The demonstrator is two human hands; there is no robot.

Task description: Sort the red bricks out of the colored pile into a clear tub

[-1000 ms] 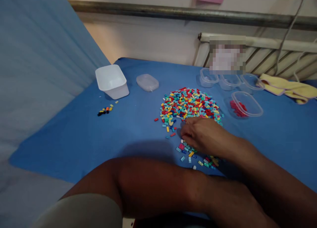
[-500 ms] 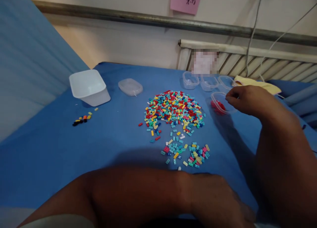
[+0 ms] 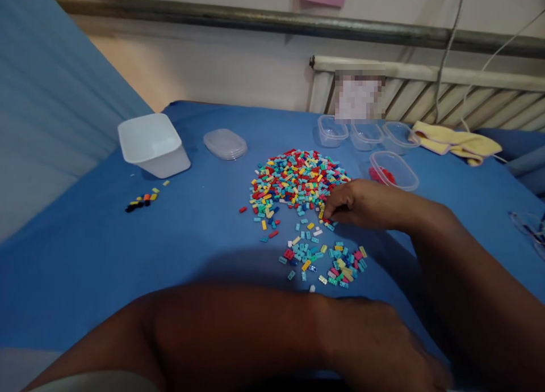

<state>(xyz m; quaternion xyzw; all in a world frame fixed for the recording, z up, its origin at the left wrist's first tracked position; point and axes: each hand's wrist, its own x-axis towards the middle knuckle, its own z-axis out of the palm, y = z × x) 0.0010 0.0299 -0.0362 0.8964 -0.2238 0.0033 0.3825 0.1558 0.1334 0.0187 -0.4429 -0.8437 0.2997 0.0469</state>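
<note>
My right hand [image 3: 360, 203] is at the right edge of a big pile of small multicoloured toy bricks [image 3: 293, 176]. Its fingers are curled down and pressed together among the bricks; anything between the fingertips is hidden. Across the front of the table lies my left forearm, with my left hand [image 3: 383, 341] low at the bottom edge, its fingers dark and out of sight. Between the arm and the pile are smaller clusters of loose bricks [image 3: 304, 250]. Behind my right hand, a clear plastic tub [image 3: 402, 173] holds red bricks [image 3: 377, 175].
Three more clear tubs [image 3: 332, 132] stand along the back beside a yellow cloth [image 3: 457, 141]. At the left are a white bin [image 3: 170, 159], stacked clear lids [image 3: 225, 144] and a few black, yellow and orange bricks [image 3: 145, 199]. A radiator [image 3: 426, 88] runs behind the table.
My right hand has moved left and toward me, from above the tub with red bricks to the pile's right edge. My left hand stays low at the front.
</note>
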